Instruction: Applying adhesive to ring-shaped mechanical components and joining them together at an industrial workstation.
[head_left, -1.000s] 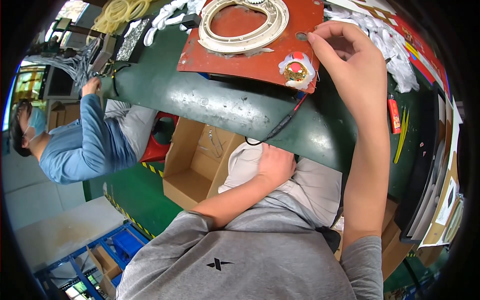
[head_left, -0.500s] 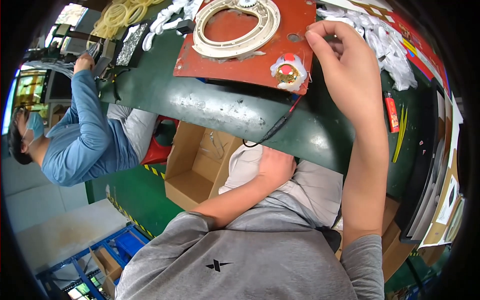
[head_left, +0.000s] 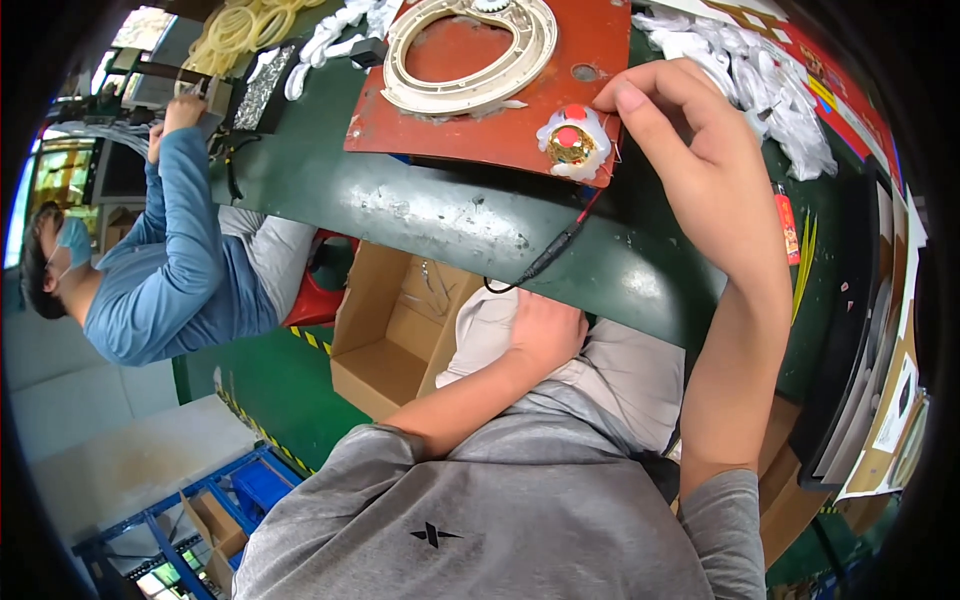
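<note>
My right hand is raised by the right edge of a red board, with thumb and forefinger brought together and the other fingers curled. Whatever is between those fingertips, if anything, is too small to see. Just left of them, on the board's near right corner, sits a gold and white piece with red round spots. A cream-coloured plastic ring with a small gear lies farther back on the board. Down in my lap rests my left hand, back upward, its fingertips hidden.
A black cable hangs over the green table's front edge. To the right lie a red lighter and yellow strips. White bundles are behind. A cardboard box stands left of my legs; a co-worker sits farther left.
My right hand has moved slightly left and nearer to the gold and white piece. My left hand stays in my lap. The co-worker's arm has shifted to the right.
</note>
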